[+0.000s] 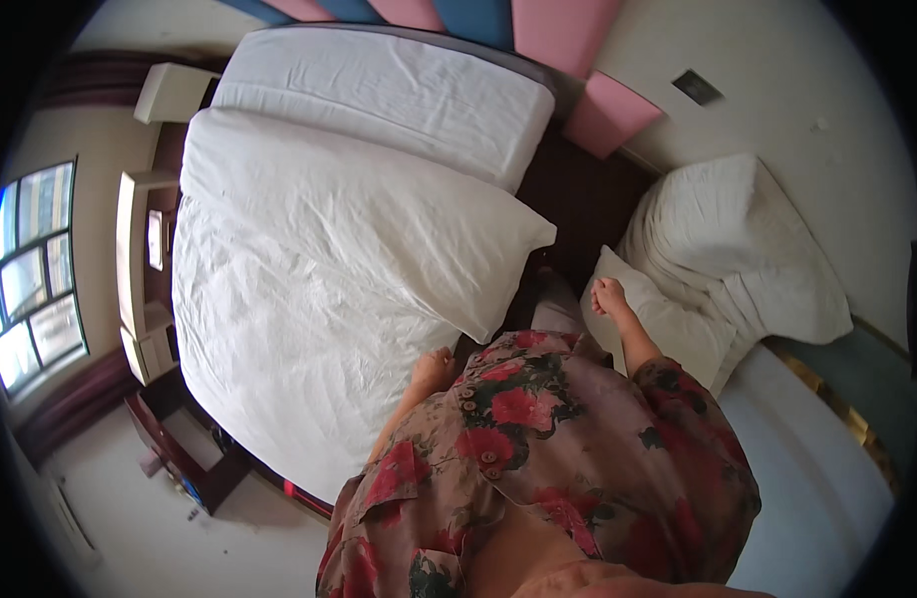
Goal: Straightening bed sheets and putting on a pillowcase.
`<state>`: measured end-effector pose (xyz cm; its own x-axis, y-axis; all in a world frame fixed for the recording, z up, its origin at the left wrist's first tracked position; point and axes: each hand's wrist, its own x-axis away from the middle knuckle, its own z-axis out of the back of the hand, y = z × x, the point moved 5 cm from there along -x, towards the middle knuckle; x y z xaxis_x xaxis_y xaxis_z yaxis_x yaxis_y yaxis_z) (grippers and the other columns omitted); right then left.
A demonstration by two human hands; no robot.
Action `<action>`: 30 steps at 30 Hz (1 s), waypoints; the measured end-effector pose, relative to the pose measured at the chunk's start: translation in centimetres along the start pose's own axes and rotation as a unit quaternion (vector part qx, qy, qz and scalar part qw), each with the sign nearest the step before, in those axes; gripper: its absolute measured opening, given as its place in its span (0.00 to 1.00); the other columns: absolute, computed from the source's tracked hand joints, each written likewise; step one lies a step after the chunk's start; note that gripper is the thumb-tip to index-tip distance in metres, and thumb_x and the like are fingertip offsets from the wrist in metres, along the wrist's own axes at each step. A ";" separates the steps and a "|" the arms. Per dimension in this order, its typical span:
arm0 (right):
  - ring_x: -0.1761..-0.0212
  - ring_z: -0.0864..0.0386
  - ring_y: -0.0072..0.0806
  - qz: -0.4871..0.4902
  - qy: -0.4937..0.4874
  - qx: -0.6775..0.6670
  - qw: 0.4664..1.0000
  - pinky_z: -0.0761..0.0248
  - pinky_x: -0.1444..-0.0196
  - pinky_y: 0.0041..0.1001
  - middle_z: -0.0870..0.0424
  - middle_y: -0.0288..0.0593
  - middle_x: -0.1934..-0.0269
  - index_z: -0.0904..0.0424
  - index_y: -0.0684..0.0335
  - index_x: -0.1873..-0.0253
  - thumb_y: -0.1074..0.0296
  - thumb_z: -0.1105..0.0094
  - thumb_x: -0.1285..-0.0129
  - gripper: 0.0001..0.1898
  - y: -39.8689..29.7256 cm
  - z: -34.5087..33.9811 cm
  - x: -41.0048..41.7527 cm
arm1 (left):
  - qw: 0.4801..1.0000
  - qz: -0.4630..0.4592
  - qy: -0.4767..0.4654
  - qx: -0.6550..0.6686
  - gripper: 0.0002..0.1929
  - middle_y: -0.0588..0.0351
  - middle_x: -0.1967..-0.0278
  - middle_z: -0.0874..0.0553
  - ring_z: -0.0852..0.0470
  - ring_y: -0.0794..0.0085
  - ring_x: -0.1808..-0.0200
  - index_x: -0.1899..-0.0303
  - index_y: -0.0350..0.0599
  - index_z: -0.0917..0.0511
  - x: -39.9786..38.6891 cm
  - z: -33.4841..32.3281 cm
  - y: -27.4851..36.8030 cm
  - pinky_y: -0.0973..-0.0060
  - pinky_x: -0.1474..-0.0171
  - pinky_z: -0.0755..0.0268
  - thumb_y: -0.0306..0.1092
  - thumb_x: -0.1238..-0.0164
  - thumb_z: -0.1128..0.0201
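Observation:
My left hand [432,368] is by the near edge of the bed, its fingers curled and partly hidden by my flowered shirt. Whether it touches or grips the white duvet [301,299] I cannot tell. My right hand [606,296] is closed in a fist with nothing visible in it, above or beside a white pillow [656,318]. The duvet lies rumpled across most of the bed, its top part folded over and one corner hanging at the side. Beyond it shows the smooth white sheet [384,82] at the head end.
A heap of white bedding [713,232] is piled at the right by the wall. A pink and blue padded headboard [473,22] stands behind the bed. Dark floor [578,179] shows between bed and heap. A dark wooden piece of furniture [197,448] and a window [36,276] are at left.

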<state>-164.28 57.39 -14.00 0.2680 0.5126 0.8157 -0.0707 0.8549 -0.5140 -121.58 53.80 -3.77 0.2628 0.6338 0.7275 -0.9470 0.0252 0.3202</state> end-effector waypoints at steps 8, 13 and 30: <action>0.86 0.27 0.25 -0.021 0.093 -0.128 0.987 0.31 0.84 0.26 0.25 0.40 0.82 0.28 0.65 0.72 0.64 0.58 0.35 0.14 6.2 -2.3 5.7 | 0.982 -0.185 0.035 -0.002 0.05 0.46 0.76 0.18 0.18 0.51 0.70 0.66 0.46 0.24 -2.9 6.6 7.2 0.59 0.66 0.27 0.36 0.39 0.42; 0.86 0.25 0.28 -0.033 0.190 -0.075 0.978 0.29 0.83 0.28 0.23 0.43 0.81 0.26 0.67 0.70 0.65 0.56 0.36 0.13 15.4 -3.4 7.6 | 0.975 -0.215 0.016 -0.051 0.05 0.47 0.75 0.17 0.18 0.52 0.70 0.66 0.46 0.23 -2.6 6.3 7.1 0.60 0.66 0.27 0.36 0.39 0.41; 0.45 0.27 0.40 -0.115 0.241 0.257 0.929 0.29 0.52 0.40 0.26 0.46 0.48 0.33 0.61 0.44 0.54 0.35 0.47 0.29 15.1 7.3 0.6 | 0.991 -0.091 -0.087 -0.042 0.10 0.47 0.74 0.17 0.17 0.55 0.72 0.65 0.43 0.21 -4.1 0.8 4.7 0.64 0.66 0.26 0.39 0.37 0.42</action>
<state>-172.16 71.17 -19.37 0.7225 0.3222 0.6116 -0.3751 0.9259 -0.0447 -127.00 50.73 -4.74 0.4524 0.4707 0.7575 -0.8907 0.1956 0.4104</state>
